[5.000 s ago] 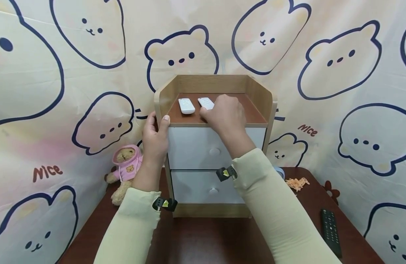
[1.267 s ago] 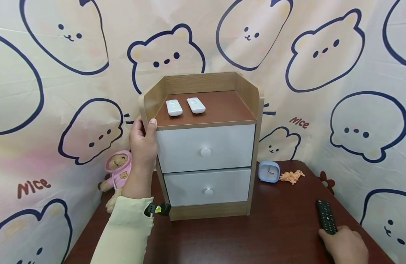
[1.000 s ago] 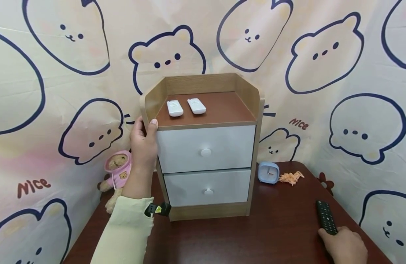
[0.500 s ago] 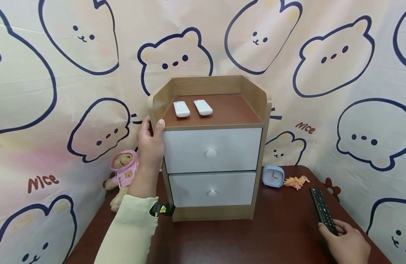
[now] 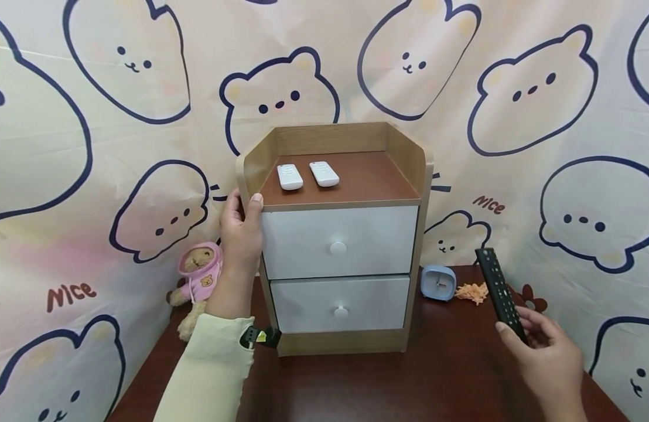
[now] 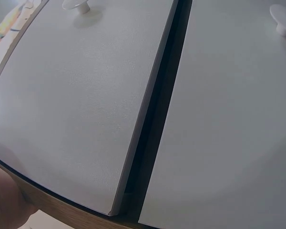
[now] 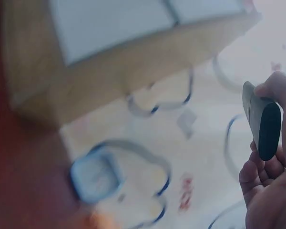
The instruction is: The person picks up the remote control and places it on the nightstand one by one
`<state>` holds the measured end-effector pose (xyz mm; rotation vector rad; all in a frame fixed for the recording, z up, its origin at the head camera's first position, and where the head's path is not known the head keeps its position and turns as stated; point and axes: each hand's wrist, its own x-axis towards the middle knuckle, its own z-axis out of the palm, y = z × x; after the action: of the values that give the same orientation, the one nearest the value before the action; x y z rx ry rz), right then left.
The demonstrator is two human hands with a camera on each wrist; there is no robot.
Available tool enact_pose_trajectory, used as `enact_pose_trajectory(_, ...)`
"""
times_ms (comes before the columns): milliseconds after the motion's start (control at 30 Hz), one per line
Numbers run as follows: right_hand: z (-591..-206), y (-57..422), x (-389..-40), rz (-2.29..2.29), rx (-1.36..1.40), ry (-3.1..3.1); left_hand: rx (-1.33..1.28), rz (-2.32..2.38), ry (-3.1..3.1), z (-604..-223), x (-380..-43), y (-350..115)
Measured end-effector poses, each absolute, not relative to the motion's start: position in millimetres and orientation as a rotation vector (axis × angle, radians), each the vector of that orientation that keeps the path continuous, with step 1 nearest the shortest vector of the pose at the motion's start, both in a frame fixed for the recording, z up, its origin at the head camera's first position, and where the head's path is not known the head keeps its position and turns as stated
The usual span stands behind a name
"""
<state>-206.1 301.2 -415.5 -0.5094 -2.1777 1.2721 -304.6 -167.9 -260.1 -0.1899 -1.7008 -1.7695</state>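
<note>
Against a cream bear-print backdrop, a small two-drawer wooden cabinet with white fronts (image 5: 337,240) stands on a dark red-brown table (image 5: 451,375). The left hand (image 5: 241,231) clasps the cabinet's left front corner; the right hand (image 5: 548,357) pinches a long black remote control (image 5: 497,293) by its near end, raised off the table at right. Held so low, the remote could tip from the fingers, perhaps onto the pale blue alarm clock (image 5: 438,282) nearby
</note>
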Motion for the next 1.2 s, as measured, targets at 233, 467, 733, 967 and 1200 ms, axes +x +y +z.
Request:
enact_pose_trajectory(233,-357,261,-199,1.362,-0.203,-1.978,-0.209,-1.777,-1.671,-261,-306,-168)
enact_pose_trajectory(467,-301,218,-206,1.325,0.029,-1.949,-0.196,-1.778,-1.684,-262,-306,-168)
enact_pose_trajectory(733,-238,173,-226,1.169,0.159,-1.986,-0.216,-1.767,-1.669,-260,-307,-169)
enact_pose_trajectory(967,-206,128,-248,0.979,0.226,-2.074,-0.193,-1.761,-1.682,-262,-306,-170)
enact_pose_trajectory(1200,-183,97,-279,0.840,0.231,-2.158,-0.222,-1.789,-1.660,-262,-308,-170)
